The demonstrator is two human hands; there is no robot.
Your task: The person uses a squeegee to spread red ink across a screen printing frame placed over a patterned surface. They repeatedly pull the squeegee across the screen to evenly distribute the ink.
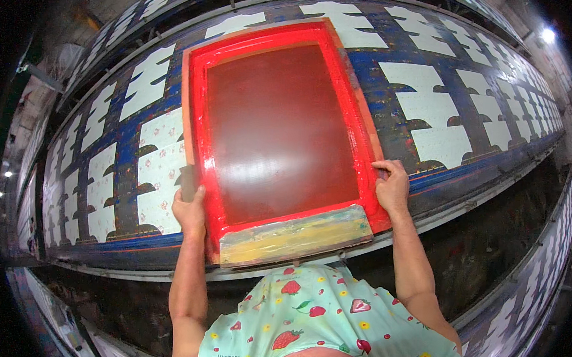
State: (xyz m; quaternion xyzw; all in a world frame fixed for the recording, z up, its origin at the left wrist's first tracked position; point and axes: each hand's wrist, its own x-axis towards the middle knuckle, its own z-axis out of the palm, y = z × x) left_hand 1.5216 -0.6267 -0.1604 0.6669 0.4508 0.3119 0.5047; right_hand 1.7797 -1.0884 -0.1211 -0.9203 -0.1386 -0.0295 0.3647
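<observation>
Long counter [465, 173], white pieces [444, 147]; we hold one red-bordered screen [281, 140], left hand [189, 212] and right hand [393, 188] gripping its sides; apparently positioning, wanting steadiness.

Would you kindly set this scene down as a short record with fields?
Left hand: against the left edge of a rectangular red-bordered frame with a dark red panel
Right hand: fingers curled at the frame's right edge
Frame's near end: yellow-and-grey strip
Surface: long dark-and-blue table; contact with the frame unclear
Left of frame: white shaped pieces with faint pinkish prints
Right of frame: plain white shaped pieces, in rows
Clothing: mint-green fruit-patterned garment
</observation>
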